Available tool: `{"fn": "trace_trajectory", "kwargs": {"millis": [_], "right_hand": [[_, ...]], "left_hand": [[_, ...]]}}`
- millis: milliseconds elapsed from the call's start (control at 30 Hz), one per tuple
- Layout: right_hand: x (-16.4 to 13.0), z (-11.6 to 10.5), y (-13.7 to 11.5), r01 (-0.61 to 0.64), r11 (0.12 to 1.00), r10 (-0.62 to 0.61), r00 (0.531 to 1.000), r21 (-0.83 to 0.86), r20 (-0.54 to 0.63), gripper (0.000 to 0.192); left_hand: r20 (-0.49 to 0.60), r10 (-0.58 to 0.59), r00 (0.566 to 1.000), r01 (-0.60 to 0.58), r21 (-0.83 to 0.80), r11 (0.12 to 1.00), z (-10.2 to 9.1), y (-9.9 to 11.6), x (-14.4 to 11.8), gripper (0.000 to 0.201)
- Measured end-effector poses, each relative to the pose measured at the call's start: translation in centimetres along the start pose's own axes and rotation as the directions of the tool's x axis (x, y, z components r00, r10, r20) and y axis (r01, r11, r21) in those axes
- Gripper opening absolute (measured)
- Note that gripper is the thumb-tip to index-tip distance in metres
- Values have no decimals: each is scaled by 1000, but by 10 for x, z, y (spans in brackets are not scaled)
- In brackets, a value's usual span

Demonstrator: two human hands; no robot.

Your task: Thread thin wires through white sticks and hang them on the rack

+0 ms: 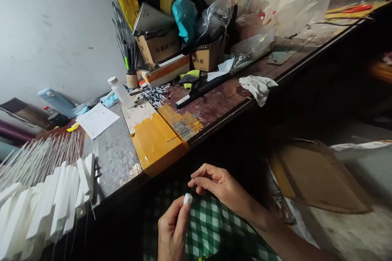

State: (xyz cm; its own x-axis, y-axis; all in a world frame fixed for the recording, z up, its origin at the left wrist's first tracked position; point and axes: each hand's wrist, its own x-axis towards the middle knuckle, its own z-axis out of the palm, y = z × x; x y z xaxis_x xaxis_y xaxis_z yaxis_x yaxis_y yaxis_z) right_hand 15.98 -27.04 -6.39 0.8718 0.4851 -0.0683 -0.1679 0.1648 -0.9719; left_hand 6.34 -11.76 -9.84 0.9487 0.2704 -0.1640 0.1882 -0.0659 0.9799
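Note:
My left hand (174, 226) is closed around a small white piece (188, 199), whose squarish end sticks out between thumb and forefinger. The rest of that piece is hidden in the palm. Just above and to the right, my right hand (216, 183) is pinched shut close to the white end. A thin dark sliver, like a wire or pin, seems to run down from its fingertips, but it is too fine to name. Both hands are over a green-and-white checked cloth (205, 224) on the lap, in front of the workbench.
Long white blocks with thin rods (61, 200) crowd the bench's left end. On the worktop are a yellow-taped section (156, 142), a white bottle (121, 93), a pile of small black-and-white sticks (155, 94) and a rag (257, 86). Boxes (161, 47) stand behind; cardboard (321, 175) lies lower right.

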Motion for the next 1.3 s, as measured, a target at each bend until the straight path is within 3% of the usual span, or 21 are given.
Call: {"fn": "trace_trajectory", "kwargs": {"millis": [167,300,533,633,800,867,1067,1300], "right_hand": [[4,1,0,10,998,-17,991,-56,-132,24],[6,1,4,1,997,-13,990,-79,-140,30],[6,9,15,0,996,-10,993,-84,-115,31],[5,11,17,-5,999,1,996,-39,-91,29],[5,5,11,-6,998,3,999,68,45,20],[5,3,8,-2,999,1,1000,39,4,19],[4,8,6,19,999,-25,987,-40,-156,26],[7,22,15,-17,999,15,999,-38,-48,31]], "left_hand": [[-87,206,975,-193,139,971,-2,-3,-6,26],[-110,310,944,-279,229,933,-2,-7,-8,20],[-115,249,962,-224,192,955,4,-5,-6,22],[-92,152,984,-141,122,982,4,-1,-3,27],[-22,-11,1000,11,18,1000,-1,3,0,38],[-42,12,999,-10,35,999,-1,3,-1,37],[-156,270,950,-236,207,949,4,0,-7,21],[-184,277,943,-238,208,949,-2,3,-8,21]]}}
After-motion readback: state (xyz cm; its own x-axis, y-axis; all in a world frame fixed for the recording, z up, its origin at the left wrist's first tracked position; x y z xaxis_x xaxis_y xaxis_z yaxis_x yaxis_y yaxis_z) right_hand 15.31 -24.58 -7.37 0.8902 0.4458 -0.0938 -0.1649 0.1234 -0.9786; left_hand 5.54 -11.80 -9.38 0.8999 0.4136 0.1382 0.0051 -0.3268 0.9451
